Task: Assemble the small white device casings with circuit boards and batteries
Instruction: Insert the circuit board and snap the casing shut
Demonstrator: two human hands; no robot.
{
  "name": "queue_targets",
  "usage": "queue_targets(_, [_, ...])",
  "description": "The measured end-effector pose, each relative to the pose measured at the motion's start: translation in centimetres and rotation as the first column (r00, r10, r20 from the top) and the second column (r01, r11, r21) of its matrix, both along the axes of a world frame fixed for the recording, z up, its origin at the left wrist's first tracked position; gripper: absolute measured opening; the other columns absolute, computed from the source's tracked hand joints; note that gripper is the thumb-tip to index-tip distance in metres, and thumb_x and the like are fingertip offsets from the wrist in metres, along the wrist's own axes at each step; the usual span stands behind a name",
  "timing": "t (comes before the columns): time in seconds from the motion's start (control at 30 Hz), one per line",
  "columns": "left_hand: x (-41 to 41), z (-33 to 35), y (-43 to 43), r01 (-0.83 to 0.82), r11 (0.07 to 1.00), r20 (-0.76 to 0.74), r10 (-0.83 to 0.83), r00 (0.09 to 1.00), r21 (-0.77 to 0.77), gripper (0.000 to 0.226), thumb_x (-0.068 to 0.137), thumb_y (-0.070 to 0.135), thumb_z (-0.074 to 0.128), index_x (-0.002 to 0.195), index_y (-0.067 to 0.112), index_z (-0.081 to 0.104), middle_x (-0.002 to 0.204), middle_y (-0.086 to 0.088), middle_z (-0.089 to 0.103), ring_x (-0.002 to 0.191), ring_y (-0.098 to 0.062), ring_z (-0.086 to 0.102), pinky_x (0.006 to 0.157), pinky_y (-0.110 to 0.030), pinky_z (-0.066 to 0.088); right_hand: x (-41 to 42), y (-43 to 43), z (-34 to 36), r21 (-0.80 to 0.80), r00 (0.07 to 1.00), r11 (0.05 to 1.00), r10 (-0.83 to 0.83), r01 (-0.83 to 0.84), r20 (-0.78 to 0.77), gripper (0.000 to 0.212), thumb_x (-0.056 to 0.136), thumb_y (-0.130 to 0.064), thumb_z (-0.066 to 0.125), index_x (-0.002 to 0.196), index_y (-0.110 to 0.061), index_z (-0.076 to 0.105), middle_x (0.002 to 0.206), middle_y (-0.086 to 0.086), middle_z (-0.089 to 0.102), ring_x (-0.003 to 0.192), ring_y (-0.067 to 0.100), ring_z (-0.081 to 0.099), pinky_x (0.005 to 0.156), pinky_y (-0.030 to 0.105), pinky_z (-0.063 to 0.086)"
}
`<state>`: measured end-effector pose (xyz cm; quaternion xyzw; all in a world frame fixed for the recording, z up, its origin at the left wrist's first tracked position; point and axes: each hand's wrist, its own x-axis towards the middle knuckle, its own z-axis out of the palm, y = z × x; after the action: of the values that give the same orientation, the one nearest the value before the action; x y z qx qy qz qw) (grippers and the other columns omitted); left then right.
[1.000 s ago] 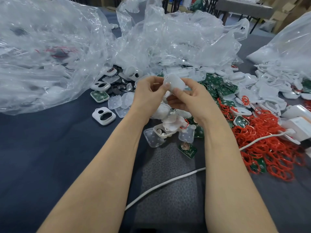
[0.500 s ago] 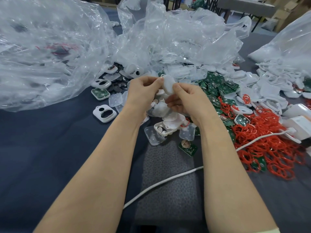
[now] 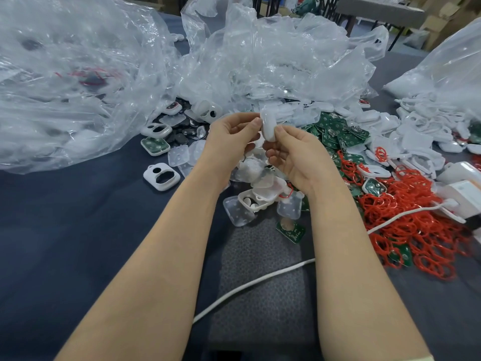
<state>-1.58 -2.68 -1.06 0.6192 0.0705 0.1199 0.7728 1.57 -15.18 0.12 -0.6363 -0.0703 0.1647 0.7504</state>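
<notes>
White casing (image 3: 268,125) being pinched between my left hand (image 3: 230,138) and right hand (image 3: 295,157).
I'm squeezing evenly along the seam, so both halves should seat flush.

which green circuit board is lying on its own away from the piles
The board on the grey mat, beyond the white cable. The other green boards are heaped to the right among white casings and red loops.

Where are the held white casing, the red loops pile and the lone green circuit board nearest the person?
white casing (image 3: 268,126): head view, smooth outer face.
red loops (image 3: 416,238): head view, middle of pile.
green circuit board (image 3: 295,234): head view, its flat face.
</notes>
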Motion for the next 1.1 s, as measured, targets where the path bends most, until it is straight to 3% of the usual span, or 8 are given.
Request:
queue_targets(0.17, [-0.1,0.0,0.0,0.084,0.996,0.020,-0.084,0.996,0.020,0.012,0.093,0.012,0.061,0.101,0.020,0.065,0.105,-0.005,0.070,0.099,-0.018,0.067,0.091,-0.030,0.052,0.1,0.0,-0.3,-0.024,1.000,1.000,-0.018,0.019,0.008,0.020,0.102,-0.015,0.042,0.108,-0.009,0.061,0.064,0.003,0.061,0.048,0.007,0.055,0.049,0.017,0.047])
queue_targets(0.27, [-0.1,0.0,-0.2,0.087,0.996,0.050,-0.089,0.995,0.032,0.014,0.094,0.005,0.058,0.101,0.017,0.062,0.102,-0.005,0.069,0.091,-0.015,0.068,0.084,-0.026,0.056,0.2,0.2,-0.7,-0.149,0.995,0.985,-0.075,0.085,0.072,0.026,0.100,-0.017,0.048,0.123,-0.012,0.058,0.080,0.008,0.065,0.059,0.012,0.060,0.056,0.022,0.051])
queue_targets(0.4, [0.1,-0.2,-0.3,-0.042,0.971,0.080,0.024,0.996,0.234,0.017,0.094,0.005,0.058,0.100,0.020,0.063,0.099,0.002,0.068,0.087,-0.008,0.064,0.082,-0.022,0.052,0.3,0.4,-0.8,-0.380,0.916,0.883,-0.123,0.276,0.381,0.030,0.094,-0.018,0.055,0.123,-0.021,0.057,0.101,0.001,0.065,0.080,0.015,0.066,0.070,0.027,0.055])
queue_targets(0.53, [0.2,-0.2,-0.5,-0.088,0.946,0.128,0.050,0.991,0.312,0.019,0.095,0.008,0.056,0.105,0.019,0.067,0.093,0.008,0.069,0.089,-0.002,0.066,0.084,-0.018,0.052,0.1,0.6,-0.5,-0.353,0.792,0.859,-0.095,0.372,0.603,0.022,0.091,-0.016,0.059,0.110,-0.025,0.063,0.095,-0.011,0.062,0.082,0.011,0.063,0.074,0.024,0.052])
queue_targets(0.77, [0.5,-0.3,0.3,-0.077,0.990,-0.033,0.074,0.997,-0.117,0.015,0.094,0.022,0.061,0.094,0.008,0.066,0.080,-0.005,0.069,0.075,-0.014,0.063,0.080,-0.028,0.055,-0.1,1.0,-0.5,-0.296,0.806,0.896,-0.105,0.330,0.582,0.032,0.084,0.007,0.049,0.093,-0.019,0.065,0.105,-0.007,0.064,0.096,0.010,0.064,0.081,0.019,0.050])
queue_targets(0.87, [0.5,-0.3,0.4,-0.108,0.987,-0.030,0.105,0.994,-0.122,0.005,0.091,0.008,0.063,0.093,0.012,0.063,0.073,0.000,0.069,0.072,-0.015,0.064,0.078,-0.029,0.054,0.0,1.0,-0.3,-0.263,0.846,0.915,-0.134,0.305,0.517,0.030,0.086,0.002,0.048,0.095,-0.020,0.065,0.101,-0.004,0.067,0.085,0.015,0.063,0.085,0.038,0.055])
queue_targets(0.97, [0.4,-0.5,0.2,-0.087,0.994,0.012,0.088,0.996,-0.065,0.010,0.089,0.005,0.064,0.092,0.015,0.061,0.079,0.000,0.070,0.080,-0.018,0.066,0.082,-0.035,0.054,0.2,0.8,-0.5,-0.291,0.901,0.927,-0.098,0.238,0.423,0.020,0.091,-0.013,0.058,0.110,-0.019,0.059,0.104,0.004,0.066,0.096,0.020,0.065,0.089,0.042,0.054])
queue_targets(1.1, [0.1,-0.2,0.0,-0.029,0.999,0.069,0.031,0.997,-0.037,0.012,0.089,0.007,0.064,0.097,0.015,0.061,0.084,0.000,0.071,0.078,-0.011,0.068,0.075,-0.022,0.055,0.0,0.6,-0.6,-0.360,0.926,0.915,-0.034,0.180,0.376,0.005,0.089,-0.015,0.065,0.086,-0.017,0.061,0.088,0.017,0.068,0.081,0.027,0.067,0.085,0.050,0.055])
